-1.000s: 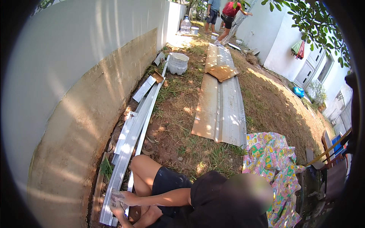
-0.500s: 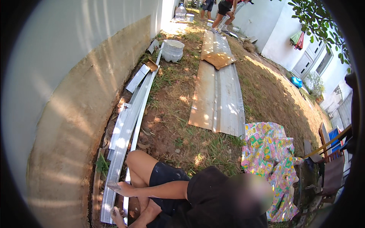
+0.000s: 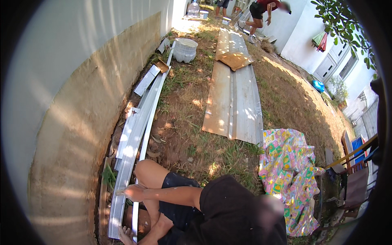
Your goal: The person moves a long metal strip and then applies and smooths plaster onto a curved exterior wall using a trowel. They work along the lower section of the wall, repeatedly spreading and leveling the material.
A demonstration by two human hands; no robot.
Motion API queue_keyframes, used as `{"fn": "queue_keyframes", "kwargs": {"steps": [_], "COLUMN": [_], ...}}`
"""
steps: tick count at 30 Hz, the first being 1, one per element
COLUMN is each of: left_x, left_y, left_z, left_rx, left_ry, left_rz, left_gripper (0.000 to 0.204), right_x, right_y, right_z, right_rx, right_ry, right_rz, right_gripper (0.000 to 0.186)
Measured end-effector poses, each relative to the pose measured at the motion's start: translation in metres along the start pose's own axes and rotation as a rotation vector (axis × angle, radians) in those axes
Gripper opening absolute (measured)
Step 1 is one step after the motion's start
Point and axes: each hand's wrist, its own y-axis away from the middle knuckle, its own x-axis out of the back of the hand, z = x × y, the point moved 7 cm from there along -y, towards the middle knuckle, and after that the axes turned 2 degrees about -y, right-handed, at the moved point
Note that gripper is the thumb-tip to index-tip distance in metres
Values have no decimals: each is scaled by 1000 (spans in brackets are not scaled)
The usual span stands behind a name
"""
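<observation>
Wearer's own hands do not show in this view, so their state can't be told. The only hands near the work belong to a crouching person (image 3: 228, 212) in dark clothes at the bottom of the frame.

This person's upper hand (image 3: 131, 192) lies flat and open, palm down, on the long metal strips (image 3: 136, 134), gripping nothing. The lower hand (image 3: 125, 234) is cut off by the frame edge. Its fingers touch a narrow strip, but open or closed can't be made out.

The strips run from under those hands up and away along the foot of the wall (image 3: 81, 102), which is just left of the hands. A short loose strip (image 3: 147, 80) lies at their far end.

- Far beyond the hands stands a white bucket (image 3: 185, 50), round and open-topped, with no label visible.
- Right of the hands and well apart, metal sheets (image 3: 234, 102) lie flat on the grass, with a brown board (image 3: 235, 59) on their far end.
- Right of the crouching person, close by, is a patterned cloth (image 3: 290, 171) in yellow, pink and green.
- Past the cloth is a small blue object (image 3: 317, 85), too small to identify.
- At the top edge is a big clear water bottle (image 3: 193, 8) and another person (image 3: 261, 12) bending over, partly cut off.
- On the right rim are dark furniture shapes (image 3: 355, 183), distorted and hard to read.
</observation>
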Motion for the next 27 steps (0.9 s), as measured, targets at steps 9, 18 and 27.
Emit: {"fn": "queue_keyframes", "kwargs": {"steps": [9, 18, 27], "left_x": [-2, -7, -4], "left_y": [2, 22, 2], "left_z": [-4, 5, -8], "left_rx": [11, -24, -47], "left_ry": [-23, -85, -154], "left_rz": [20, 6, 140], "left_gripper": [38, 37, 34], "right_x": [2, -17, -37], "right_y": [5, 5, 1], "right_z": [3, 19, 33], "right_rx": [-173, -145, -50], "right_ry": [-9, 12, 101], "right_rz": [-141, -116, -92], "right_gripper": [57, 56, 20]}}
